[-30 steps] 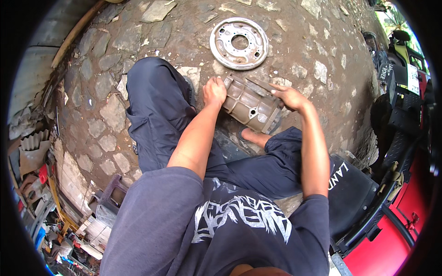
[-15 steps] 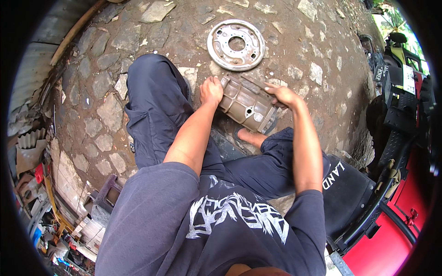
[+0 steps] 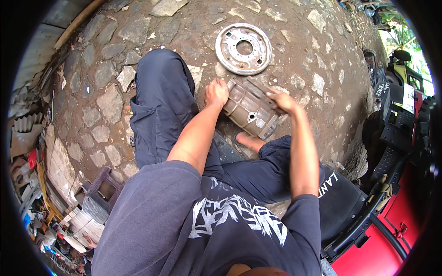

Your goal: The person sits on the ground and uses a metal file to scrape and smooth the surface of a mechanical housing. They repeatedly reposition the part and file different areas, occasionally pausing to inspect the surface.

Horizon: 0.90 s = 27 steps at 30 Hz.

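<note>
A brown-grey ribbed metal housing (image 3: pixel 246 108) with a small round opening in its face lies tilted between my legs. My left hand (image 3: pixel 216 92) is closed round its upper left end. My right hand (image 3: pixel 282 102) has curled fingers on its upper right edge, slightly blurred. Just beyond the housing, a round silver metal plate (image 3: pixel 226 47) with a centre hole lies flat on the ground. My bare right foot (image 3: pixel 252 143) in a sandal is just below the housing.
The ground is dirt with flat stones (image 3: pixel 109 106). At the left are a corrugated wall (image 3: pixel 39 55), a heap of scrap (image 3: pixel 34 193) and a dark plastic stool (image 3: pixel 106 186). A red vehicle (image 3: pixel 382 239) with a black bumper stands close on the right, with dark flaps beside it.
The view has shifted a little. My right hand has moved slightly along the housing's upper edge and is now blurred; my left hand stays on the same end.
</note>
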{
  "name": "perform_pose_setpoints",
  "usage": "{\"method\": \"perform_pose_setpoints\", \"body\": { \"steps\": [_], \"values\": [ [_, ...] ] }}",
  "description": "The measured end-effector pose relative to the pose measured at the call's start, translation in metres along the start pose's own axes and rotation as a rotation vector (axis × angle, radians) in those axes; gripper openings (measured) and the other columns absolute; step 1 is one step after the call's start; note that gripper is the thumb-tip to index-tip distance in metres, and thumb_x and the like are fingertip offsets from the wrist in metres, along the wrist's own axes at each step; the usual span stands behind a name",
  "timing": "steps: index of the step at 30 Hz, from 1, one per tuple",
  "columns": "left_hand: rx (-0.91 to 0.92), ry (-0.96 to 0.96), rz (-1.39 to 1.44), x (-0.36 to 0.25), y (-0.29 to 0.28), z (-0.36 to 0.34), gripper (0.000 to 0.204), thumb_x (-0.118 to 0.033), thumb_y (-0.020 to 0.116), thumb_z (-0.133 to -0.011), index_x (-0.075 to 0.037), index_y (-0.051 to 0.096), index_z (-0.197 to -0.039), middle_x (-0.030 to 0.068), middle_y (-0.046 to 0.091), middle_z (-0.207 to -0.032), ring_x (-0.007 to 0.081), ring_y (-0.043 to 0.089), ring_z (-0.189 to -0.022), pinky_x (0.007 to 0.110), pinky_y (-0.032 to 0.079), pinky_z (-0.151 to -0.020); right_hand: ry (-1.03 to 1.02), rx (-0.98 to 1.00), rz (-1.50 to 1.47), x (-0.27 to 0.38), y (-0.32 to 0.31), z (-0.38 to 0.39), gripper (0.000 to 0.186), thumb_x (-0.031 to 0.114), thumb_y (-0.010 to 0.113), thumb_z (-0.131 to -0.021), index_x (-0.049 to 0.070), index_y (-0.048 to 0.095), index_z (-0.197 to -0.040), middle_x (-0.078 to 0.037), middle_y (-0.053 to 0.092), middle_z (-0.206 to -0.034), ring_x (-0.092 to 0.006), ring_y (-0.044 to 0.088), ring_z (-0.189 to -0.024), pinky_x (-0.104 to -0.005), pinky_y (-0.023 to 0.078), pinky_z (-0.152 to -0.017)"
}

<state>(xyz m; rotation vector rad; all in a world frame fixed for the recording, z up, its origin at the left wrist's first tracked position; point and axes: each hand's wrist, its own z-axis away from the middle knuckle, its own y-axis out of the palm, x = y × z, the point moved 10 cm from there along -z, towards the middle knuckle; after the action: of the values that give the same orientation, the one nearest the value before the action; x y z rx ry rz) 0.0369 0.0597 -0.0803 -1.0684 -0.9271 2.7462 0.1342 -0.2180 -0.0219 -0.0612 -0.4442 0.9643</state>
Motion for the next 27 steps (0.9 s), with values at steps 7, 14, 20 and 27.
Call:
{"method": "perform_pose_setpoints", "body": {
  "steps": [7, 14, 20, 27],
  "values": [
    [-0.076, -0.029, 0.025, 0.006, -0.013, 0.006, 0.048, -0.041, 0.042, -0.105, -0.007, 0.068, -0.127, 0.0216, 0.068, -0.129, 0.0416, 0.06, -0.125, 0.049, 0.044, -0.111, -0.219, -0.137, 0.588, 0.042, -0.003, 0.026, 0.055, 0.038, 0.059, -0.102, 0.022, 0.05, -0.155, -0.023, 0.057, -0.148, -0.0367, 0.053, -0.141, -0.0398, 0.041, -0.115],
    [-0.03, -0.025, 0.037, 0.008, 0.003, -0.005, 0.053, -0.045, 0.041, -0.105, -0.008, 0.063, -0.136, 0.0187, 0.066, -0.136, 0.039, 0.058, -0.128, 0.048, 0.044, -0.112, -0.152, -0.33, 0.752, 0.039, 0.003, 0.001, 0.051, 0.037, 0.056, -0.103, 0.016, 0.055, -0.151, -0.022, 0.058, -0.147, -0.037, 0.057, -0.136, -0.043, 0.047, -0.112],
    [0.036, -0.043, 0.051, 0.004, -0.005, 0.0, 0.051, -0.042, 0.041, -0.105, -0.008, 0.065, -0.134, 0.018, 0.067, -0.135, 0.0385, 0.059, -0.129, 0.048, 0.043, -0.113, 0.061, -0.209, 0.94, 0.068, 0.035, -0.021, 0.053, 0.038, 0.049, -0.105, 0.012, 0.052, -0.151, -0.023, 0.058, -0.146, -0.0385, 0.054, -0.137, -0.046, 0.043, -0.116],
    [0.032, -0.078, 0.047, 0.009, -0.003, 0.003, 0.051, -0.043, 0.041, -0.105, -0.009, 0.065, -0.135, 0.0161, 0.067, -0.136, 0.0371, 0.059, -0.129, 0.047, 0.044, -0.113, -0.117, -0.29, 0.634, 0.039, 0.022, 0.065, 0.057, 0.037, 0.046, -0.105, 0.014, 0.045, -0.157, -0.025, 0.055, -0.148, -0.0395, 0.052, -0.14, -0.0455, 0.039, -0.119]
  ]
}}
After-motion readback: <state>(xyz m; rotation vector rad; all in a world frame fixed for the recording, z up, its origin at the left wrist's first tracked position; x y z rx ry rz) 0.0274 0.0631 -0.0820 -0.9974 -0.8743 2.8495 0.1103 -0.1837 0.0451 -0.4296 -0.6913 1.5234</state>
